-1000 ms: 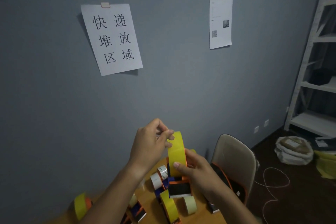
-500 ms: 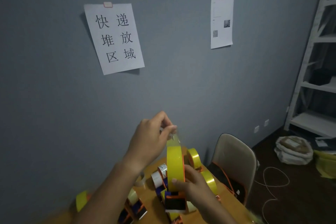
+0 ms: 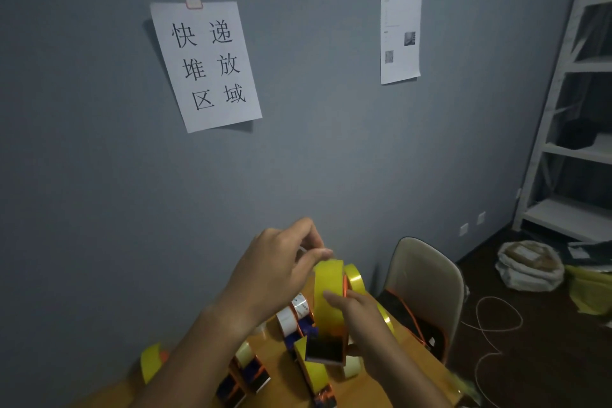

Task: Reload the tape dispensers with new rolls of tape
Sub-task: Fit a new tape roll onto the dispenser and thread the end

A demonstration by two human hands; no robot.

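Observation:
A yellow tape roll (image 3: 326, 288) sits in an orange and black tape dispenser (image 3: 326, 346) held upright above the wooden table (image 3: 275, 354). My right hand (image 3: 366, 325) grips the dispenser and roll from the right side. My left hand (image 3: 281, 270) is at the top of the roll, thumb and fingers pinching the loose tape end. More dispensers with white rolls (image 3: 291, 318) and yellow rolls (image 3: 354, 278) lie on the table behind and below.
A beige chair (image 3: 427, 278) with a dark bag on its seat stands right of the table. A white shelf unit (image 3: 569, 142) fills the right edge, with sacks (image 3: 530, 267) and a white cord (image 3: 493, 325) on the floor. Paper signs hang on the grey wall.
My left hand drew the tape end up off the roll, then came back down to the roll's top. My right hand shifted the dispenser lower and slightly right.

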